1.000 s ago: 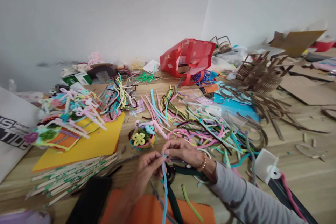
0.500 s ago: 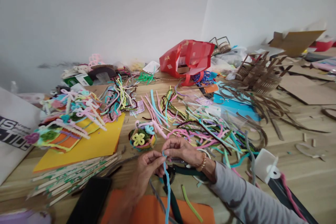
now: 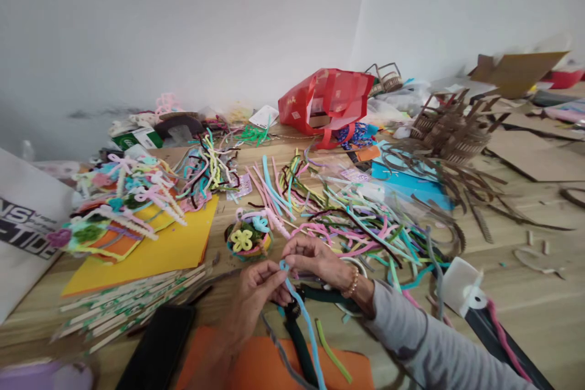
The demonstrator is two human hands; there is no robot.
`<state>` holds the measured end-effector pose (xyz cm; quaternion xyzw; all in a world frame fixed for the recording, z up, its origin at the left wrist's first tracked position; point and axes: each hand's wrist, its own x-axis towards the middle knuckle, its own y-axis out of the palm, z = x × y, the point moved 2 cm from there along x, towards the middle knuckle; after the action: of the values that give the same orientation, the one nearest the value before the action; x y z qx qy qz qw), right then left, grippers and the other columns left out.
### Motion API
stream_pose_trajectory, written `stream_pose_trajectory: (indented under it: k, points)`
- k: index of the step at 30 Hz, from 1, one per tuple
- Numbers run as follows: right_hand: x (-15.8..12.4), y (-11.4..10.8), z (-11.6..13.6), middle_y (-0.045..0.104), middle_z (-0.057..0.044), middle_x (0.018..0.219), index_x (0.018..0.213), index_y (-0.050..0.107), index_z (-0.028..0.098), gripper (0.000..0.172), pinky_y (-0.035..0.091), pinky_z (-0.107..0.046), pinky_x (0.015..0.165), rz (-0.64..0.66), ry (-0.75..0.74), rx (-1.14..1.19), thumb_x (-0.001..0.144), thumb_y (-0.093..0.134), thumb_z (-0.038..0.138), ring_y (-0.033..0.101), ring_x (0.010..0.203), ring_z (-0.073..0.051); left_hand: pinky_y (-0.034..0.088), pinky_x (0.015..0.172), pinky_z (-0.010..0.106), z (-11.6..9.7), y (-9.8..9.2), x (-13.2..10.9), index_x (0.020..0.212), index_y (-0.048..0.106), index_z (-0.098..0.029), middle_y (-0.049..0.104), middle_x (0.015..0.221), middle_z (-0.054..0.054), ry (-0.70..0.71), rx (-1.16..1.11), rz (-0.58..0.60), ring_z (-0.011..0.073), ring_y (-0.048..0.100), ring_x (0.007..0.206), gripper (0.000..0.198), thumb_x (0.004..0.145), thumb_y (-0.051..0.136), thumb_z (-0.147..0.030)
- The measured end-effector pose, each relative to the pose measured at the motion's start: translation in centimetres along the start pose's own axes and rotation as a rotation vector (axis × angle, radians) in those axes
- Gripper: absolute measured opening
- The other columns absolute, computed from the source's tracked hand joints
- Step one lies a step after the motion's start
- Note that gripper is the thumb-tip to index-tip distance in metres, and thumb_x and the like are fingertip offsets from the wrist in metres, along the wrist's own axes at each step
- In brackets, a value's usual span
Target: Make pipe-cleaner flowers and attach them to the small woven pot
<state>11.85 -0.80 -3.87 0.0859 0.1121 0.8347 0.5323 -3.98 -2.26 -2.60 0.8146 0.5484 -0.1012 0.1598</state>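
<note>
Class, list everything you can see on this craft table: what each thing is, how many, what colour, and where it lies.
Pipe cleaners: many, mixed colours, loose across the middle
Blue pipe cleaner: one, light blue, pinched at the hands, hanging down
Small woven craft: one, multicoloured with a yellow flower, just beyond the hands
Pipe-cleaner flowers: many, pastel, left
Yellow card: one, yellow, under the flowers' edge
Sticks: many, pale with green print, front left
Bag: one, red, at the back
Cardboard strips: many, brown, right
Orange sheet: one, orange, front
Left hand: pinching the blue pipe cleaner
Right hand: beside it, bracelet on wrist, grey sleeve
</note>
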Motion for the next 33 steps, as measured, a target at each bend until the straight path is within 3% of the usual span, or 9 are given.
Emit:
stream_pose_trajectory:
  k: [6,11,19,23,26,33]
  points:
    - [-0.5,0.6,0.8,0.056,0.002,0.070,0.086,0.058,0.014,0.032,0.039,-0.018,0.055,0.113,-0.057,0.020,0.076,0.074,0.040,0.050,0.060,-0.007,0.049,0.048,0.017,0.0,-0.1,0.0,0.064,0.063,-0.016,0.065,0.053,-0.003,-0.022,-0.284,-0.095,0.0087,0.058,0.046,0.020,0.062,0.079,-0.027]
    - [-0.7,0.7,0.8,0.061,-0.001,0.078,0.095,0.062,0.013,0.034,0.045,-0.022,0.066,0.230,-0.013,-0.019,0.077,0.073,0.040,0.056,0.067,-0.009,0.049,0.048,0.016,0.1,-0.1,-0.2,0.066,0.064,-0.017,0.067,0.057,-0.004,-0.043,-0.411,-0.198,0.0079,0.060,0.048,0.021,0.056,0.081,-0.022]
    - [-1.0,1.0,1.7,0.056,-0.005,0.097,0.094,0.070,0.016,0.023,0.048,-0.024,0.073,0.167,-0.199,-0.318,0.082,0.069,0.035,0.056,0.079,-0.012,0.051,0.053,0.022,0.6,0.1,-0.4,0.067,0.062,-0.019,0.065,0.062,-0.004,-0.003,-0.399,-0.224,0.0115,0.061,0.053,0.018,0.059,0.077,-0.026]
    - [-0.9,1.4,1.7,0.059,-0.006,0.094,0.086,0.071,0.015,0.023,0.048,-0.025,0.072,0.067,-0.283,-0.309,0.083,0.068,0.038,0.057,0.081,-0.013,0.050,0.052,0.022,0.6,0.1,-0.4,0.066,0.060,-0.019,0.064,0.060,-0.003,0.036,-0.317,-0.233,0.0116,0.060,0.053,0.018,0.063,0.075,-0.029]
    - [-0.8,1.4,1.5,0.064,-0.006,0.083,0.082,0.069,0.015,0.031,0.049,-0.027,0.072,0.031,-0.256,-0.236,0.082,0.066,0.045,0.059,0.076,-0.015,0.048,0.051,0.021,0.6,0.1,-0.5,0.063,0.060,-0.018,0.063,0.057,-0.002,0.111,-0.198,-0.247,0.0113,0.057,0.050,0.020,0.067,0.073,-0.033]
    - [-0.4,0.9,1.1,0.062,-0.001,0.062,0.073,0.062,0.014,0.038,0.044,-0.023,0.055,-0.077,-0.106,-0.257,0.085,0.060,0.050,0.056,0.056,-0.012,0.045,0.053,0.020,0.1,-0.1,-1.4,0.063,0.058,-0.018,0.056,0.055,-0.004,0.389,0.392,-0.355,0.0113,0.054,0.054,0.023,0.081,0.060,-0.032]
